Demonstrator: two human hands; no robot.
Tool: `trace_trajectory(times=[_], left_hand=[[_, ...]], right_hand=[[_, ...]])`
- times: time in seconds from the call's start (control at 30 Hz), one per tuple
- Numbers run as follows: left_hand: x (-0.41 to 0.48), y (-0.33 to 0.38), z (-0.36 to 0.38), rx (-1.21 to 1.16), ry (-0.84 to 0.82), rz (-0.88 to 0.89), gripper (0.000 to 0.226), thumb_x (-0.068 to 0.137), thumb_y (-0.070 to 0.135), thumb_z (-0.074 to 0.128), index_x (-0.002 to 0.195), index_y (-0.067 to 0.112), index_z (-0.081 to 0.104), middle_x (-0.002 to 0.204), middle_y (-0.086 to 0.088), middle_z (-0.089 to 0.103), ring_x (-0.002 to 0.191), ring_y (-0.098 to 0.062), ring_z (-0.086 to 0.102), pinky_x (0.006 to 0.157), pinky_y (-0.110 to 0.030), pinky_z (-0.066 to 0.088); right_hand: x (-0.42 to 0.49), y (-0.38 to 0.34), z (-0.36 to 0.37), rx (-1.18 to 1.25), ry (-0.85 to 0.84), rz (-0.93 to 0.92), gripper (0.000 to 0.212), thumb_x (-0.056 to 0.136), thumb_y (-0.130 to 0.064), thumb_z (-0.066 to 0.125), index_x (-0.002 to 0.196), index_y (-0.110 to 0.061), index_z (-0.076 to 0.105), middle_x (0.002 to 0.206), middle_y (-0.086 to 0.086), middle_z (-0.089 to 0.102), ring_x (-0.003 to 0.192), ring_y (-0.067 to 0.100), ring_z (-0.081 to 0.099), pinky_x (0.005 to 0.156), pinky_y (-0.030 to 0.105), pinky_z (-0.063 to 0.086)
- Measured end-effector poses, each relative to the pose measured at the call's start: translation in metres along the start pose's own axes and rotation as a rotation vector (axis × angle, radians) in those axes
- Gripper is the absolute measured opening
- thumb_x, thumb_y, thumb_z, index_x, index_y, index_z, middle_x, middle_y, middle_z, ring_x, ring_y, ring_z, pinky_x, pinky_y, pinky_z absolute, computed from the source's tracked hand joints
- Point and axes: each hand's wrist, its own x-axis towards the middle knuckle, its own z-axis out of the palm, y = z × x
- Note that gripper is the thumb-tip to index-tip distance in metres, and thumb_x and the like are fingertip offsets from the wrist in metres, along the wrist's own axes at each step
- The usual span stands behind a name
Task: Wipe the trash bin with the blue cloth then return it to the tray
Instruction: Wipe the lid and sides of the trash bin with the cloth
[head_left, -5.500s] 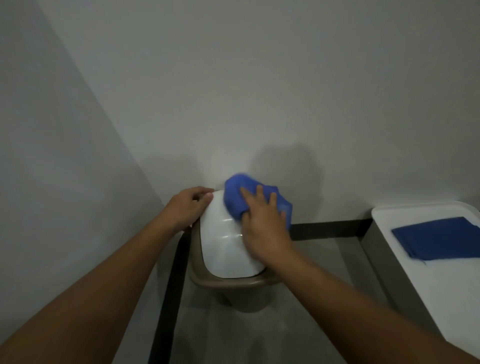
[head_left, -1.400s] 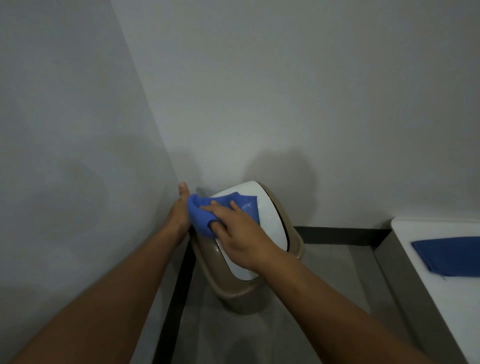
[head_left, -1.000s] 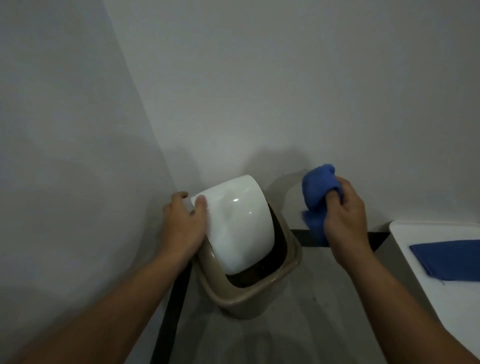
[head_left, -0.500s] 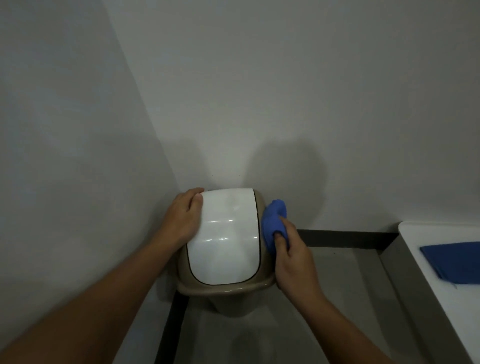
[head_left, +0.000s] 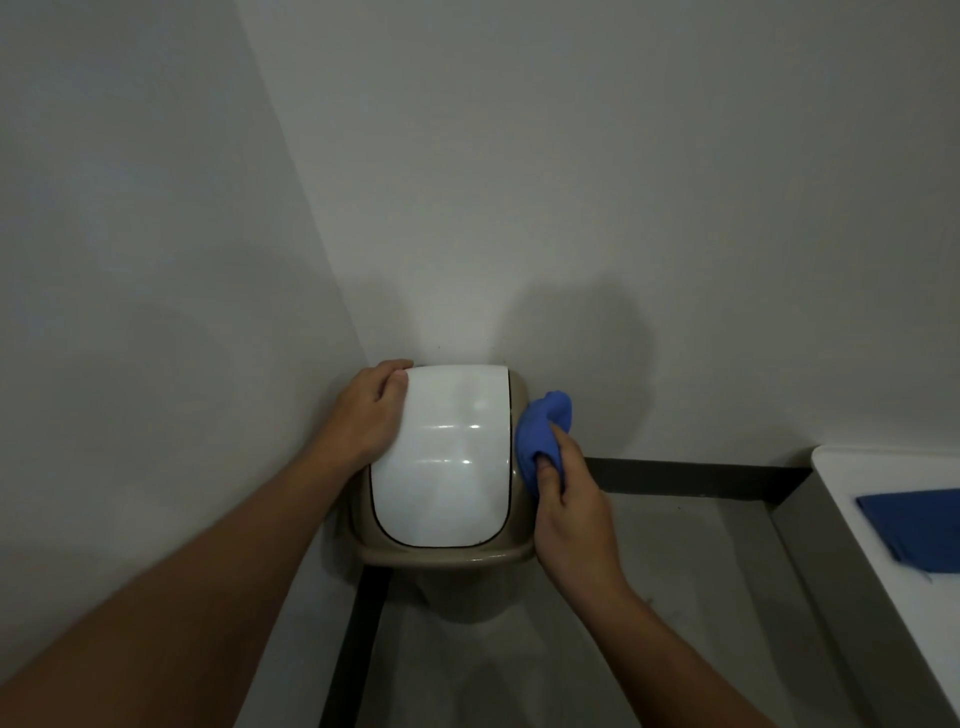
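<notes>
A beige trash bin (head_left: 441, 558) with a glossy white swing lid (head_left: 441, 457) stands in the corner where two white walls meet. My left hand (head_left: 371, 410) grips the bin's upper left edge beside the lid. My right hand (head_left: 569, 514) is closed around a bunched blue cloth (head_left: 543, 434), which presses against the bin's right side near the rim. The white tray (head_left: 852, 473) is at the right edge of the view.
A second, folded dark blue cloth (head_left: 914, 525) lies on the tray. A dark skirting strip (head_left: 691, 475) runs along the wall base. Grey floor (head_left: 675, 597) lies between the bin and the tray's stand.
The lid, tilted up a second ago, now lies flat. My right hand brought the cloth from the air down to the bin's right side and has slid slightly along it.
</notes>
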Motion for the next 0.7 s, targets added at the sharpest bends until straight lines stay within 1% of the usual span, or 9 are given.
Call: trace_trajectory(times=[0.1,0.27,0.37,0.5,0.57,0.63,0.67,0.7], left_hand=[[0.001,0.0,0.0,0.001,0.009,0.002,0.035,0.095,0.027,0.035,0.122,0.019,0.055,0.127,-0.01,0.056,0.116,-0.022,0.049,0.092,-0.023,0.031],[0.002,0.0,0.001,0.006,0.013,0.008,0.035,0.095,0.028,0.035,0.122,0.02,0.055,0.128,-0.01,0.055,0.117,-0.023,0.048,0.092,-0.023,0.03],[0.004,-0.001,0.003,0.012,0.022,0.02,0.035,0.095,0.027,0.035,0.123,0.02,0.055,0.128,-0.011,0.055,0.116,-0.022,0.048,0.092,-0.022,0.03],[0.004,-0.005,0.003,0.01,0.022,0.04,0.036,0.095,0.027,0.034,0.124,0.019,0.053,0.13,-0.012,0.054,0.118,-0.023,0.048,0.096,-0.024,0.03],[0.002,-0.004,0.002,0.027,0.01,0.055,0.038,0.095,0.028,0.034,0.128,0.019,0.05,0.133,-0.011,0.051,0.122,-0.022,0.045,0.099,-0.024,0.028],[-0.001,-0.002,0.0,0.072,0.048,0.095,0.043,0.093,0.032,0.034,0.131,0.016,0.046,0.136,-0.014,0.048,0.125,-0.024,0.042,0.103,-0.026,0.027],[-0.003,0.003,-0.002,0.095,0.096,0.112,0.048,0.091,0.036,0.032,0.132,0.015,0.045,0.136,-0.015,0.047,0.125,-0.026,0.042,0.104,-0.028,0.028],[-0.006,0.011,-0.004,0.114,0.156,0.126,0.051,0.088,0.038,0.032,0.131,0.014,0.045,0.135,-0.015,0.048,0.124,-0.028,0.043,0.105,-0.033,0.03]], right_hand=[[0.001,0.0,0.002,-0.003,0.009,-0.008,0.043,0.096,-0.03,0.035,0.138,-0.034,0.028,0.078,-0.028,0.043,0.07,-0.006,0.048,0.056,0.005,0.035],[0.001,0.002,0.003,0.0,0.004,-0.004,0.043,0.096,-0.03,0.035,0.138,-0.035,0.028,0.077,-0.028,0.043,0.068,-0.008,0.048,0.052,0.002,0.037],[0.001,0.003,0.003,0.008,-0.003,-0.009,0.044,0.096,-0.03,0.035,0.138,-0.034,0.027,0.076,-0.026,0.045,0.069,-0.006,0.049,0.052,0.003,0.038],[0.003,0.003,0.0,0.017,-0.018,-0.017,0.043,0.096,-0.031,0.035,0.138,-0.034,0.028,0.078,-0.026,0.045,0.07,-0.007,0.048,0.054,0.004,0.036],[0.006,0.001,-0.007,0.015,-0.027,-0.014,0.041,0.096,-0.03,0.036,0.137,-0.03,0.033,0.081,-0.023,0.047,0.071,-0.008,0.048,0.053,0.003,0.038],[0.013,-0.001,-0.017,0.033,-0.026,-0.025,0.038,0.096,-0.028,0.036,0.134,-0.028,0.04,0.095,-0.014,0.053,0.077,-0.007,0.05,0.06,-0.001,0.038],[0.017,-0.003,-0.024,0.046,-0.023,-0.034,0.037,0.096,-0.027,0.036,0.132,-0.027,0.042,0.104,-0.011,0.054,0.084,-0.004,0.052,0.068,0.001,0.039],[0.021,-0.006,-0.031,0.064,-0.014,-0.045,0.035,0.096,-0.025,0.036,0.13,-0.025,0.045,0.111,-0.009,0.055,0.091,-0.001,0.053,0.077,0.008,0.039]])
